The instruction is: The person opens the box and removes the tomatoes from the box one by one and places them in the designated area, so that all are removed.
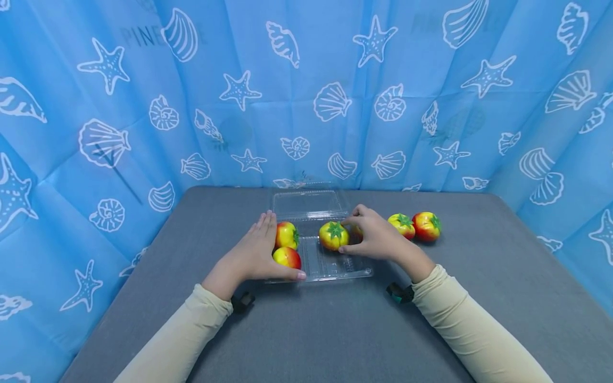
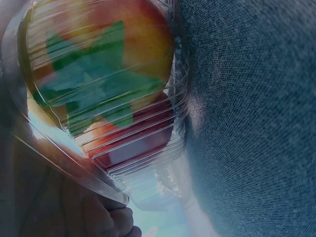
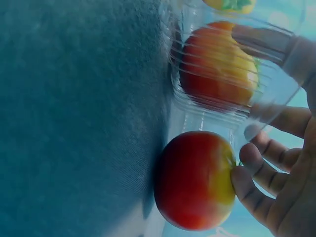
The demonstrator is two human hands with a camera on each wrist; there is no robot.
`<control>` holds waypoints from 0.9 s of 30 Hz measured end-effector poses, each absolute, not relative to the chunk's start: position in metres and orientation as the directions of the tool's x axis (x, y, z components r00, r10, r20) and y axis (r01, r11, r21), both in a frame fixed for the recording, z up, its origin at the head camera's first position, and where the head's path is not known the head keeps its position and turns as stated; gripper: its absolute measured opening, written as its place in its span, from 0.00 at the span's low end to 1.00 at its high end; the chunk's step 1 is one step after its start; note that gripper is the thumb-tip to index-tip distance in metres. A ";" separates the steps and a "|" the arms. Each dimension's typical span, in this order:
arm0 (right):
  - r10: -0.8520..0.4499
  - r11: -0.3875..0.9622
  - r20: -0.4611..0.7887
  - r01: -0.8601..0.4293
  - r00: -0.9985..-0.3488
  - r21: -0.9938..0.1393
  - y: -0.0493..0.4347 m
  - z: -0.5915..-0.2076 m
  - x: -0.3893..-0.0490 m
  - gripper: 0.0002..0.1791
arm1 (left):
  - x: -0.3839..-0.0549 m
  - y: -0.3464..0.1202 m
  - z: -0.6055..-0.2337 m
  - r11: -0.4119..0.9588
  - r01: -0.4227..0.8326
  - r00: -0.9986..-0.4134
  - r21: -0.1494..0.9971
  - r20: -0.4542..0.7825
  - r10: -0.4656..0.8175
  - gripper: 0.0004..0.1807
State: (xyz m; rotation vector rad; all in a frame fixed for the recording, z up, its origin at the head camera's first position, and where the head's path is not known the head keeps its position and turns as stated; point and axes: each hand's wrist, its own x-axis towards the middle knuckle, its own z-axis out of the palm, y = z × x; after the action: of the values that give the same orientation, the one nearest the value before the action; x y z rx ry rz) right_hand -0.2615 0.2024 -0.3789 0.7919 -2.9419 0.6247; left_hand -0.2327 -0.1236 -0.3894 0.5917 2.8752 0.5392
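A clear plastic clamshell box (image 1: 313, 274) lies on the table, its lid (image 1: 308, 202) folded back. Two red-and-yellow fruits with green leafy tops, a rear fruit (image 1: 286, 235) and a front fruit (image 1: 287, 258), sit in its left end. My left hand (image 1: 251, 250) rests along that end, fingers extended, thumb at the front edge. In the box's right half, my right hand (image 1: 375, 234) pinches another such fruit (image 1: 333, 235) between thumb and forefinger. In the right wrist view, its other fingers are close to a redder fruit (image 3: 195, 180) outside the box; whether they touch it is unclear.
Right of my right hand, a yellow-red fruit (image 1: 401, 226) and a redder fruit (image 1: 427, 227) lie side by side on the grey table (image 1: 335, 330). A blue shell-patterned curtain (image 1: 306, 106) hangs behind the table. Dark straps with small devices are at both wrists.
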 end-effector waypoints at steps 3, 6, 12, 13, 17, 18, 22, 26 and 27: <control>-0.469 0.802 0.137 -0.486 -0.872 -0.348 0.200 -0.381 -0.262 0.33 | -0.233 -0.124 -0.390 0.859 0.351 -0.910 0.373 -0.081 0.407 0.86; -0.469 0.800 0.143 -0.488 -0.872 -0.349 0.198 -0.383 -0.262 0.32 | -0.233 -0.124 -0.390 0.861 0.343 -0.912 0.374 -0.088 0.402 0.86; -0.485 0.780 0.151 -0.503 -0.862 -0.373 0.198 -0.383 -0.261 0.31 | -0.233 -0.123 -0.390 0.860 0.338 -0.912 0.383 -0.092 0.399 0.86; -0.484 0.778 0.148 -0.502 -0.862 -0.378 0.198 -0.382 -0.261 0.31 | -0.234 -0.123 -0.390 0.860 0.340 -0.912 0.381 -0.090 0.400 0.87; -0.476 0.773 0.124 -0.482 -0.871 -0.414 0.198 -0.379 -0.261 0.30 | -0.234 -0.124 -0.389 0.867 0.341 -0.914 0.364 -0.088 0.396 0.87; -0.472 0.771 0.120 -0.475 -0.873 -0.424 0.198 -0.379 -0.261 0.30 | -0.234 -0.124 -0.388 0.867 0.341 -0.915 0.364 -0.084 0.395 0.87; -0.477 0.740 0.139 -0.482 -0.868 -0.470 0.200 -0.378 -0.260 0.28 | -0.233 -0.123 -0.389 0.863 0.341 -0.916 0.373 -0.074 0.394 0.87; -0.486 0.674 0.203 -0.513 -0.850 -0.532 0.203 -0.378 -0.258 0.28 | -0.232 -0.123 -0.391 0.858 0.341 -0.915 0.384 -0.075 0.397 0.87; -0.488 0.649 0.227 -0.524 -0.843 -0.552 0.204 -0.377 -0.257 0.28 | -0.232 -0.123 -0.392 0.857 0.341 -0.915 0.386 -0.075 0.397 0.87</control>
State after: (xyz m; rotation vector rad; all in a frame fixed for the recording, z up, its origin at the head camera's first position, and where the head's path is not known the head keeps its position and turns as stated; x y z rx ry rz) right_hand -0.2570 0.2037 -0.3771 0.8603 -2.7999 0.9659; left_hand -0.2318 -0.1229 -0.3916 0.5761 2.8799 0.5564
